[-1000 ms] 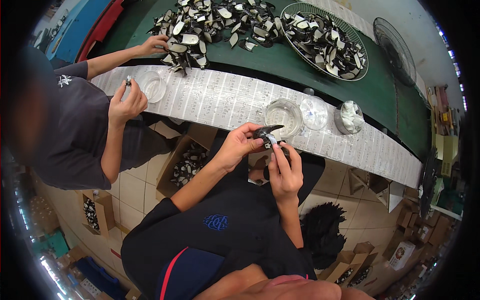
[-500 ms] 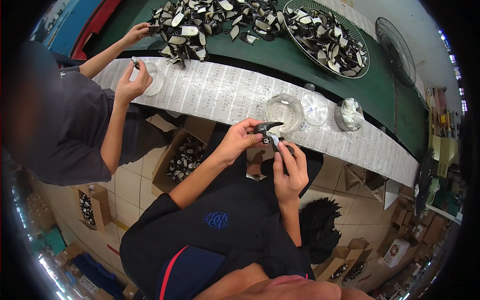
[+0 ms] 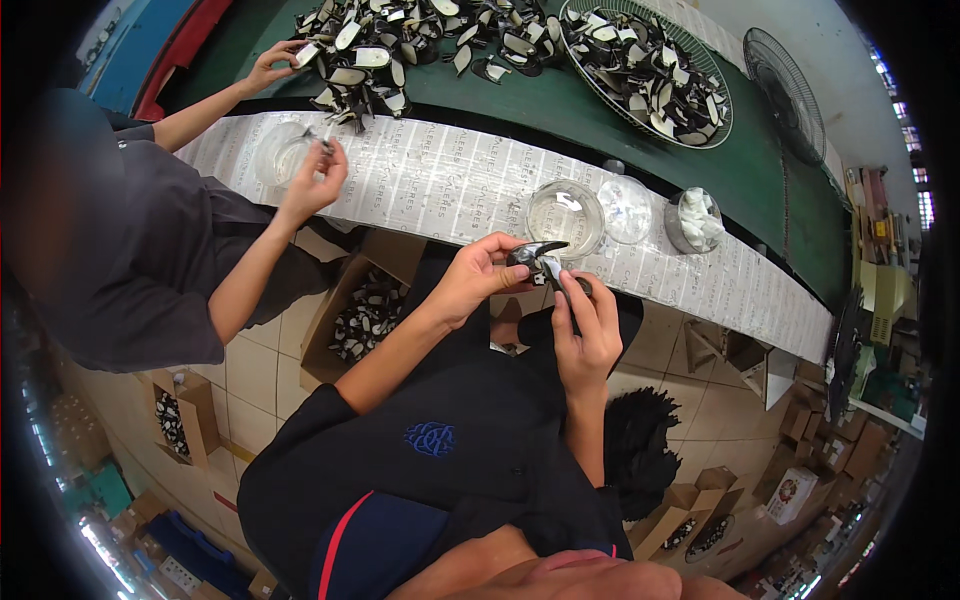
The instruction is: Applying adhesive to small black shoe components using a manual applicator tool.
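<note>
My left hand [image 3: 475, 282] grips a small glossy black curved piece [image 3: 528, 256], apparently a shoe part, between thumb and fingers just in front of the bench's near edge. Pinched in my right hand [image 3: 588, 335] is a small tool [image 3: 553, 270] with a pale flat end and a dark handle, partly hidden by my fingers. Its pale end touches the curved piece or lies right at it; I cannot tell which. Beyond my hands, a clear round bowl [image 3: 560, 228] stands on the paper-covered ledge.
Right of the bowl are a clear round disc [image 3: 628, 212] and a jar with white wadding [image 3: 697, 215]. Black-and-white pieces [image 3: 375, 58] are heaped on the green bench and in a wire basket [image 3: 724, 125]. At left, a co-worker's hand [image 3: 318, 180] works over another bowl [image 3: 275, 160].
My right hand has shifted slightly, tilting the tool against the curved piece; my left hand keeps its hold. The co-worker's nearer hand moved right; their other hand now holds a pale-faced piece.
</note>
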`<move>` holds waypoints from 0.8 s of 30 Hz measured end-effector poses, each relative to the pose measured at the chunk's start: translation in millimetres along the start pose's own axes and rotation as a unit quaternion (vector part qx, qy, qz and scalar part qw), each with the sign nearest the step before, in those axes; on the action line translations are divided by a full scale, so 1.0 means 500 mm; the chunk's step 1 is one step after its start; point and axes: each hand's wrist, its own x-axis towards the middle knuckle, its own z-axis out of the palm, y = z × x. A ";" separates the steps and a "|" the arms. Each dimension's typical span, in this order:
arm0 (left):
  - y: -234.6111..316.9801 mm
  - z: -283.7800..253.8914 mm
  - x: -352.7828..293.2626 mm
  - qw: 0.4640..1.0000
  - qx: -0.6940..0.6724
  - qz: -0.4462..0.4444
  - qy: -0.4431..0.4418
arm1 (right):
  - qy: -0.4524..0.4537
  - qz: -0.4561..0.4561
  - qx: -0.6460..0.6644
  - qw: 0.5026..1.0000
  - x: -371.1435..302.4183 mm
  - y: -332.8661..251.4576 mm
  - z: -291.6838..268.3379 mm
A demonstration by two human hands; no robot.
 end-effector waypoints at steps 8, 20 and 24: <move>0.006 0.010 -0.005 1.000 -0.014 0.003 0.007 | -0.013 0.016 0.013 1.000 -0.004 0.000 0.007; 0.010 0.011 -0.009 1.000 0.006 0.029 -0.005 | 0.025 0.013 -0.050 0.998 0.003 0.006 0.009; 0.012 0.010 -0.010 1.000 0.020 0.023 -0.006 | 0.029 0.046 -0.060 0.997 0.007 0.001 0.000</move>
